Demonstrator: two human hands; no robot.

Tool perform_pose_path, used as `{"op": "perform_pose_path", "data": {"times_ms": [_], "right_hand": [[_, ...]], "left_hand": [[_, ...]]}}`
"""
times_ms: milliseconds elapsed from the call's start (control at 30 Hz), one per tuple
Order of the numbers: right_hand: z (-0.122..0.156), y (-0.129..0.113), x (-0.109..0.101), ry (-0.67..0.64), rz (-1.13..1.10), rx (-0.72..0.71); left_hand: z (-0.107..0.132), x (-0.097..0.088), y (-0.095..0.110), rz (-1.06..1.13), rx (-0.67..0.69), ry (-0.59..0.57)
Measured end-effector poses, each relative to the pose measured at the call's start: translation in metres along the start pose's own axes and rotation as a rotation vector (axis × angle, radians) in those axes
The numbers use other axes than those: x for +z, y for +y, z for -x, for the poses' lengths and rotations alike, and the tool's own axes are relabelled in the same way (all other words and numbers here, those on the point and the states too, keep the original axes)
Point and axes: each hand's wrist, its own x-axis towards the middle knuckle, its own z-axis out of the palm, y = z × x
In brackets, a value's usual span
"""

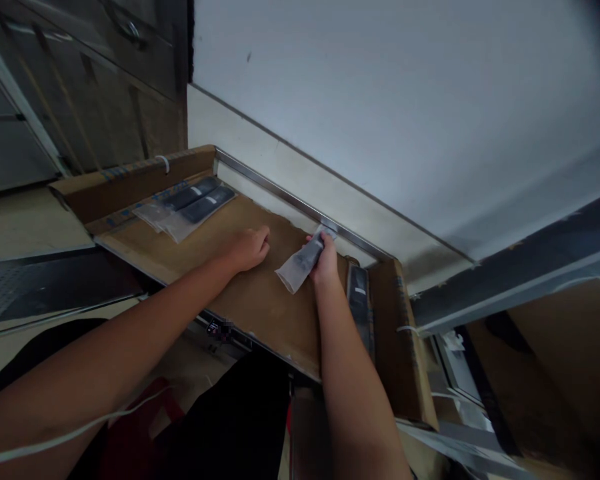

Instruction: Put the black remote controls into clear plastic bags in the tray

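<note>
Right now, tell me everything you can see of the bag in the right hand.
The bag is long, narrow and cloudy, of what looks like thin, slightly crumpled plastic. A dark shape shows faintly through it, too blurred to name. The right hand grips its upper part, and the pale lower end sticks out toward the left. It slants over the brown cardboard; whether it touches that cannot be told.
</note>
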Motion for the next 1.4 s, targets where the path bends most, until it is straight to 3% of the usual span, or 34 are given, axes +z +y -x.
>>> {"op": "perform_pose_path", "data": {"times_ms": [100, 267, 367, 600, 867, 1100, 1267, 1400], "right_hand": [[0.012, 0.0, 0.007, -0.074, 0.135, 0.068], [0.039, -0.004, 0.017, -0.604, 0.487, 0.152], [0.046, -0.004, 0.02, -0.754, 0.529, 0.152], [0.044, 0.003, 0.019, -0.731, 0.451, 0.105], [0.041, 0.005, 0.02, -0.687, 0.521, -0.016], [0.041, 0.002, 0.019, -0.696, 0.542, -0.087], [0.04, 0.003, 0.017, -0.716, 0.614, -0.148], [0.04, 0.004, 0.017, -0.729, 0.597, -0.114]], "left_hand": [[0.001, -0.005, 0.004, 0.036, -0.001, 0.017], [0.002, -0.019, 0.004, 0.258, -0.123, 0.068], [0.0, -0.022, -0.001, 0.431, -0.159, 0.02], [-0.004, -0.015, -0.01, 0.621, -0.119, 0.02], [-0.005, -0.013, -0.013, 0.519, -0.107, 0.043], [-0.005, -0.015, -0.009, 0.704, -0.111, 0.046], [-0.006, -0.015, -0.011, 0.65, -0.103, 0.025], [-0.007, -0.015, -0.014, 0.618, -0.115, 0.031]]}}
